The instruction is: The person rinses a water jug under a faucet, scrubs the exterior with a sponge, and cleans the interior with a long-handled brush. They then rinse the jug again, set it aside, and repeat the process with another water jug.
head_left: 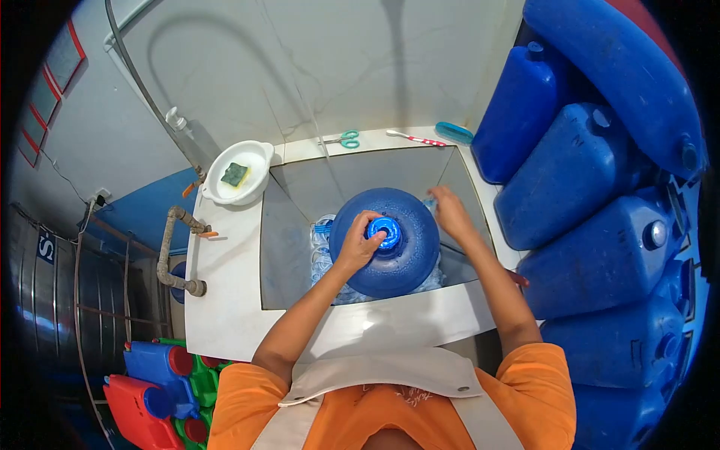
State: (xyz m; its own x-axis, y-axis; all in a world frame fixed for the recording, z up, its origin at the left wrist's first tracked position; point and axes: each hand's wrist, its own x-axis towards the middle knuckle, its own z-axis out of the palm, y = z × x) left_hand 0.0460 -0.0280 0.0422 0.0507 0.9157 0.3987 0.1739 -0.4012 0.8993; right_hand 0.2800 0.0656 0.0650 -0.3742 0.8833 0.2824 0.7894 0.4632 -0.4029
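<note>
A large round blue water bottle (352, 264) stands upright in the grey sink (300, 176), its bright blue cap (385, 231) facing up. Around that cap and the neck, the fingers of my left hand (360, 244) are closed. To the right of the bottle, my right hand (451, 212) is raised over the sink with its fingers pinched together at a small, light-blue piece (429, 202) that is too small to name. Crumpled clear and blue plastic (321, 251) lies at the sink bottom, partly hidden by the bottle.
Along the back ledge lie green scissors (348, 139), a red-white toothbrush (416, 138) and a teal brush (454, 133). A white basin (257, 164) holds a sponge (234, 175). A pipe (165, 247) rises at left. Several blue jugs (592, 255) crowd the right.
</note>
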